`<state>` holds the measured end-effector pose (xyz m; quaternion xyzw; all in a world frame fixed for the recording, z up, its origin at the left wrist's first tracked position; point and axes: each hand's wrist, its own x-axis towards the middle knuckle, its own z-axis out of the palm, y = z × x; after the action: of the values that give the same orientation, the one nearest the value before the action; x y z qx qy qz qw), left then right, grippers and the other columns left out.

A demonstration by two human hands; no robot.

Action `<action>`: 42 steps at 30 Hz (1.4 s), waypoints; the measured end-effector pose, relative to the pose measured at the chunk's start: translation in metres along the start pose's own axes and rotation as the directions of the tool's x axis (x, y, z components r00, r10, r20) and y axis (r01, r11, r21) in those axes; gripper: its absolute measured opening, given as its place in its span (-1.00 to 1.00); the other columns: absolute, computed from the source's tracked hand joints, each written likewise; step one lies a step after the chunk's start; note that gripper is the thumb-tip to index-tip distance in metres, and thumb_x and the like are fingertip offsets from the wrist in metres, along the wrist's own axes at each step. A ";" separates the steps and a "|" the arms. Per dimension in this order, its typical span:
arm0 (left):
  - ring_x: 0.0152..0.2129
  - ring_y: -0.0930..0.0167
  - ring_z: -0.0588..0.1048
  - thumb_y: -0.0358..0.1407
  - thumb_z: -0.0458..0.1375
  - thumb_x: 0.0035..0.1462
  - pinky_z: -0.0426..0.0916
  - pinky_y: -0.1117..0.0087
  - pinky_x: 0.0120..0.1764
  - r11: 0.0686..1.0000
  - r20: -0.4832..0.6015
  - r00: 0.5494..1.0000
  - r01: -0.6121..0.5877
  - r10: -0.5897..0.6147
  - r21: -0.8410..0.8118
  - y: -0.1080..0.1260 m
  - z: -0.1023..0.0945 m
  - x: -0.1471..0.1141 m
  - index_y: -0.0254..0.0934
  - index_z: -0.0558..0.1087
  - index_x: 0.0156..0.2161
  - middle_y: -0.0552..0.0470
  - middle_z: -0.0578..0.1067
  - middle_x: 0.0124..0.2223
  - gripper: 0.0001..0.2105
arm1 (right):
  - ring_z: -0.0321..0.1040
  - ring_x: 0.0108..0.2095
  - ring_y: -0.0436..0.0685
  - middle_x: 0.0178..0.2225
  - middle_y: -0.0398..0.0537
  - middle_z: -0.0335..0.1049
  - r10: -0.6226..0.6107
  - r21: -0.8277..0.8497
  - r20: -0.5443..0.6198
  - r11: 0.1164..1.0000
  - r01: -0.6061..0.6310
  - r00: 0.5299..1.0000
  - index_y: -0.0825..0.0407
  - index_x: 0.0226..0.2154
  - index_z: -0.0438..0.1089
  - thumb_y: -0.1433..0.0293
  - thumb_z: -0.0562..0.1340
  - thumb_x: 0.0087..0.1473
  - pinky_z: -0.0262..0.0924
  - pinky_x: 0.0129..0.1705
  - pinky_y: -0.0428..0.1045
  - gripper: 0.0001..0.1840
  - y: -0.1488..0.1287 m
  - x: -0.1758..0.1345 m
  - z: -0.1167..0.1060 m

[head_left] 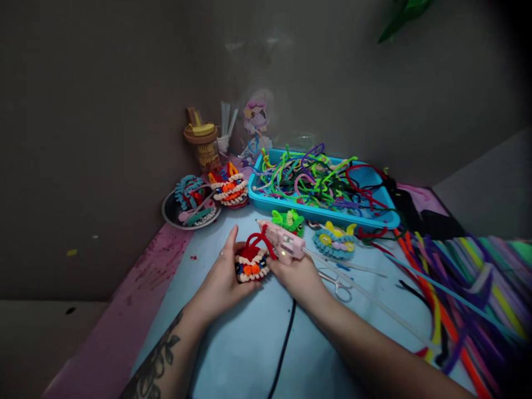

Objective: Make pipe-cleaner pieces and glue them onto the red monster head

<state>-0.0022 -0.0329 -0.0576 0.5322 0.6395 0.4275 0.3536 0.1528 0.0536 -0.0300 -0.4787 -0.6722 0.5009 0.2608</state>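
Observation:
My left hand is wrapped round a small lion head made of pipe cleaners, with cream fringe, orange nose and blue patches by the eyes. My right hand grips a pink hot glue gun, its nozzle pointing up and left. A long translucent glue stick sticks out of the gun's back. From the lion head's top a bent red pipe cleaner loops toward my right fingers; whether they pinch it I cannot make out. Scissors lie right of my right hand.
A blue tray holds tangled pipe cleaner scraps. Green, yellow-blue and orange-cream pieces stand nearby. At left are a metal bowl and a lidded cup. Loose pipe cleaners cover the right side. A black cord crosses the front.

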 end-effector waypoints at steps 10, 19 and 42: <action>-0.06 0.23 0.41 -0.37 0.31 -0.13 0.38 0.16 -0.08 0.999 -0.017 0.999 0.043 -0.043 -0.025 0.004 -0.006 0.001 -0.03 -0.38 0.29 -0.18 0.24 0.12 0.07 | 0.18 0.14 0.13 0.10 -0.13 0.30 -0.070 0.144 0.047 0.988 0.062 0.996 0.02 0.07 0.30 0.50 0.14 -0.09 0.03 0.20 0.04 -0.40 -0.005 -0.003 -0.012; -0.10 0.25 0.45 -0.34 0.30 -0.12 0.42 0.21 -0.14 0.980 -0.075 0.990 0.108 -0.121 -0.165 0.015 -0.019 0.005 -0.08 -0.41 0.28 -0.19 0.25 0.10 0.07 | 0.25 0.09 0.21 0.05 -0.08 0.35 -0.102 0.129 0.220 0.989 0.074 0.970 0.01 0.02 0.37 0.37 0.18 -0.01 0.05 0.19 0.15 -0.52 0.001 -0.018 -0.026; -0.10 0.24 0.44 -0.35 0.29 -0.09 0.43 0.18 -0.15 0.977 -0.048 0.995 0.081 -0.092 -0.199 0.014 -0.020 0.004 -0.06 -0.36 0.27 -0.19 0.24 0.10 0.01 | 0.31 0.04 0.15 -0.01 -0.23 0.41 -0.069 -0.080 0.290 0.992 0.096 0.955 -0.13 -0.06 0.44 0.42 0.18 -0.07 0.09 0.17 0.08 -0.54 -0.005 -0.019 -0.026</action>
<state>-0.0155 -0.0316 -0.0374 0.4539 0.6265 0.4878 0.4045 0.1800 0.0474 -0.0139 -0.3843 -0.7449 0.5217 0.1589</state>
